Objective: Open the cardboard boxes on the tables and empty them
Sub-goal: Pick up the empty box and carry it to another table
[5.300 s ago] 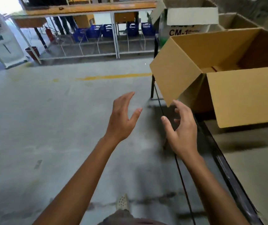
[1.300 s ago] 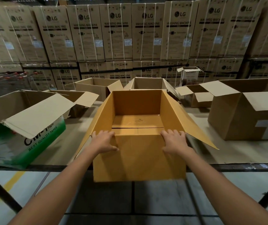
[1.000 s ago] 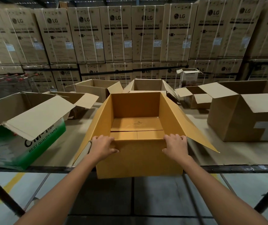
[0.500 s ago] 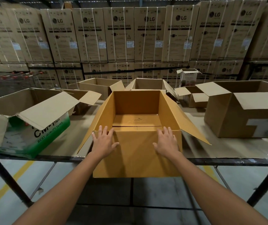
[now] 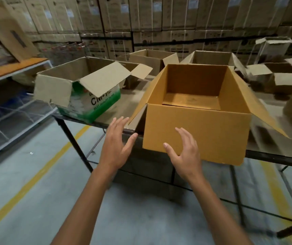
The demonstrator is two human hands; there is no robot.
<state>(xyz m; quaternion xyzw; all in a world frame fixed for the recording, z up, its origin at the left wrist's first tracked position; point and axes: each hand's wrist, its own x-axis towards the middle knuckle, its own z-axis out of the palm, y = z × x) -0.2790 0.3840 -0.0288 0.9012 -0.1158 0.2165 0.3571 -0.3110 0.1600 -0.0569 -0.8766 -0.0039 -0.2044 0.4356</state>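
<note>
Cartons [image 5: 141, 16] stacked in a wall stood far beyond your fingers [image 5: 186, 137], their print blurred. Nearer, the table [image 5: 283, 157] ran across just ahead of your fingers, its dark edge about level with them. On it the open brown cardboard box [image 5: 194, 135] sat at the near edge, its front overhanging, flaps folded out and nothing showing inside. Left of your fingers and further back lay a green and white box [image 5: 97, 105], flaps up as well. More open boxes [image 5: 152, 59] stood behind it. Your right hand [image 5: 184, 154] hovered before the brown cardboard box's front wall, fingers spread and loosely bent, holding nothing. Whether they touched the cardboard could not be told. Your left hand [image 5: 117, 144] was open too, its straight fingers just beside the box's left flap, gripping nothing.
</note>
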